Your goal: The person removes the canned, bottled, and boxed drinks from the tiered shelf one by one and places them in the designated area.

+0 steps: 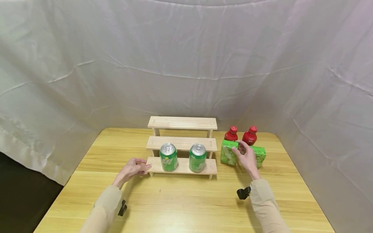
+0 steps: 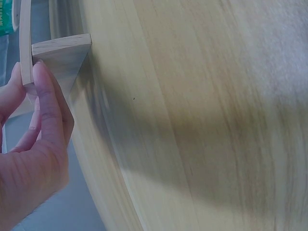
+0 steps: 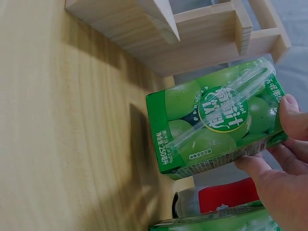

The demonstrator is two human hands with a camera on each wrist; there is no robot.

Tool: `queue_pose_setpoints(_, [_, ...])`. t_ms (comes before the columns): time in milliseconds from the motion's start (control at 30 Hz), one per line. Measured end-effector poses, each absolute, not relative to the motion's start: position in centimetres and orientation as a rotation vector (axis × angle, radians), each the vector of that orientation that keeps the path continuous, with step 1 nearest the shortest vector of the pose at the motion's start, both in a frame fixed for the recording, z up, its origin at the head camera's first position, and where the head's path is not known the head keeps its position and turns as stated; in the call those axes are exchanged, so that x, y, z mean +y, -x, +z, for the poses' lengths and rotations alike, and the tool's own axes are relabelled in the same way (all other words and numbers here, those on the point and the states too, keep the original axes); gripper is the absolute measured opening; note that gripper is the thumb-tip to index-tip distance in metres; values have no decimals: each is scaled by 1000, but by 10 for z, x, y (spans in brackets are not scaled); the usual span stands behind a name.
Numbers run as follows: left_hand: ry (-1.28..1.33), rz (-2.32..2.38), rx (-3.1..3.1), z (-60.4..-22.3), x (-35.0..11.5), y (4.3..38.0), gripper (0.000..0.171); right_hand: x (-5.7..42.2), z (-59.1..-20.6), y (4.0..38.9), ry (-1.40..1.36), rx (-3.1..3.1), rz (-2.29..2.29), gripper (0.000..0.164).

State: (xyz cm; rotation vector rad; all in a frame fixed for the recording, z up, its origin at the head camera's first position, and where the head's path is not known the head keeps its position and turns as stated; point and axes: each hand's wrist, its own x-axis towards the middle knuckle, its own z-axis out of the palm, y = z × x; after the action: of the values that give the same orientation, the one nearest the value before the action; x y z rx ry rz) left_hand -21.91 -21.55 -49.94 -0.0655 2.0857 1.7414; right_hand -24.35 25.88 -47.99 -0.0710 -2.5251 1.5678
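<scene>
A three-step wooden display rack stands on the table. My left hand pinches the left end of its lowest shelf, thumb on one face and fingers on the other in the left wrist view. Two green soda cans stand upright on that shelf, apart from each other. To the right of the rack, my right hand grips a green grape juice box by its upper end. A wrapped straw runs diagonally across the box's front. A shadow of box and hand falls on the wood beside it.
Behind the right hand stand two red bottles with red caps. A second green juice box is right beside that hand, partly hidden by it. Pale cloth hangs around the back and sides of the wooden table.
</scene>
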Motion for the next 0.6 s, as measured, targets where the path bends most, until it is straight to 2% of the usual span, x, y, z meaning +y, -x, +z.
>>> queue_pose_setpoints(600, [74,1750,2081,-501,-215,220,52,261,-484,246,107,-2571,1624,44])
